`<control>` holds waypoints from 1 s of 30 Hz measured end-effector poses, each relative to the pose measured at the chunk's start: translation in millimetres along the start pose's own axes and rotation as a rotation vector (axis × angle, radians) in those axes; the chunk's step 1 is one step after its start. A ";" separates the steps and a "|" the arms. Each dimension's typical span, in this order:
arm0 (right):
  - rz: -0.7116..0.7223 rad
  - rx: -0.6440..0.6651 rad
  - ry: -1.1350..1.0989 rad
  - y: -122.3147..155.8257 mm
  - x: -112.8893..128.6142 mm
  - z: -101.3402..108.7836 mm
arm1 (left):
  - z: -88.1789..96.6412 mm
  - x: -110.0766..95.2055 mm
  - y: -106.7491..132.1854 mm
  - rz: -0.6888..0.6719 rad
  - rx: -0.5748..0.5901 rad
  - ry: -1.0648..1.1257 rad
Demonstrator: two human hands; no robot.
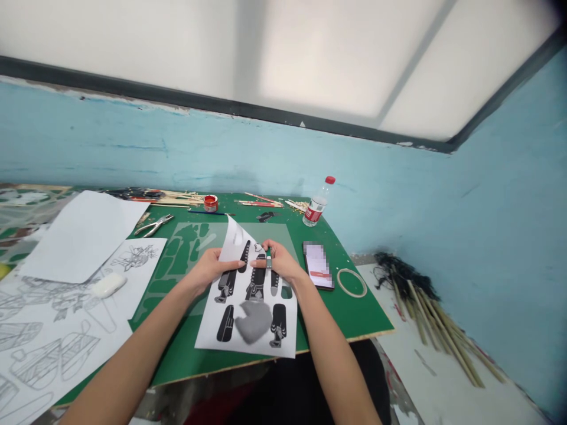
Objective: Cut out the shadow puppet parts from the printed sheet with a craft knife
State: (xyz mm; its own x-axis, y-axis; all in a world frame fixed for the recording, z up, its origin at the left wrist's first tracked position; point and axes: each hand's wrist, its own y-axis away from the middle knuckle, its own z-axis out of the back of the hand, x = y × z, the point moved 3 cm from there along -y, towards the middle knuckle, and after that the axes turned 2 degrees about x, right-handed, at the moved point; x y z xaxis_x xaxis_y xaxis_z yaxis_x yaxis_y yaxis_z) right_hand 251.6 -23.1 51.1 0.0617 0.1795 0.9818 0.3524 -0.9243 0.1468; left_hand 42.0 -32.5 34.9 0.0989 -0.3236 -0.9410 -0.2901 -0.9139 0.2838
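Between my two hands is a white printed sheet (208, 330) with black and grey figure parts on it and cut-out openings. My left hand (210, 268) grips its left edge, thumb on top and fingers behind. On the upper right, my right hand (281, 262) pinches the sheet, a ring on one finger. The sheet's top corner curls up, and its lower part reaches over the table's front edge. Under and behind it lies a clear plastic sheet (177, 265) with cut shapes on the green table top (354, 319).
Sketch sheets (80, 342), blank paper (93, 236), a white eraser-like block (108, 285) and pliers (154, 225) lie left. Behind are a red paint jar (211, 204) and thin sticks (181, 198). A bottle (316, 203), phone (318, 265) and ring (351, 283) stand or lie right.
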 end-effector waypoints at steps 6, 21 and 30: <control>0.017 -0.021 -0.019 -1.9 -0.8 -0.4 | 0.9 0.1 -1.7 -0.024 -0.005 0.010; 0.017 -0.004 -0.040 1.4 1.9 -2.1 | -5.0 -6.5 6.0 -0.011 0.062 0.047; 0.011 -0.010 -0.039 1.0 0.9 -0.5 | -7.3 -9.1 8.3 -0.005 0.068 0.039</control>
State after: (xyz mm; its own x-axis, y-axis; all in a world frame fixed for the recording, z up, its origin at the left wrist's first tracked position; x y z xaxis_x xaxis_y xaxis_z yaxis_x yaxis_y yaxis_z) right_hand 251.5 -24.1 52.2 0.1014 0.1824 0.9780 0.3418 -0.9296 0.1380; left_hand 45.7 -39.0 47.1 0.1370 -0.3300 -0.9340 -0.3533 -0.8971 0.2652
